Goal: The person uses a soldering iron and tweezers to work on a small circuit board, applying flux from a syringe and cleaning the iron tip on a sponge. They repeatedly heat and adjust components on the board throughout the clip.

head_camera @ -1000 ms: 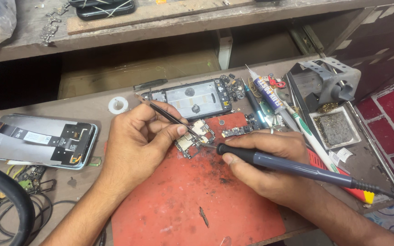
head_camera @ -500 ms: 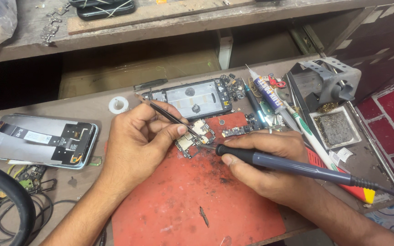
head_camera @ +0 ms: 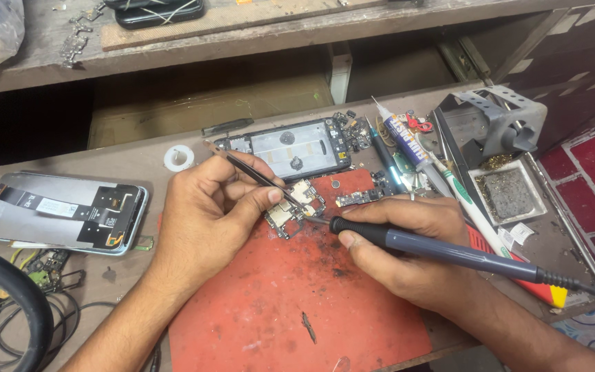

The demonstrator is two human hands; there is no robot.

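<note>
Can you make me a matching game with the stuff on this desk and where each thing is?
1. tweezers
2. soldering iron
3. circuit board
4. solder stand

a. on the red mat
b. in the left hand
c. far right of the bench
d. in the right hand

Pairs: 1-b, 2-d, 3-a, 4-c

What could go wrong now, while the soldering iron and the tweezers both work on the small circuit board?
The soldering iron in the right hand points at the small circuit board, close to the left hand's thumb: a slip might burn it. The tweezers hold the board only lightly, so it may shift. The glue tube lies near the hot tool.
</note>
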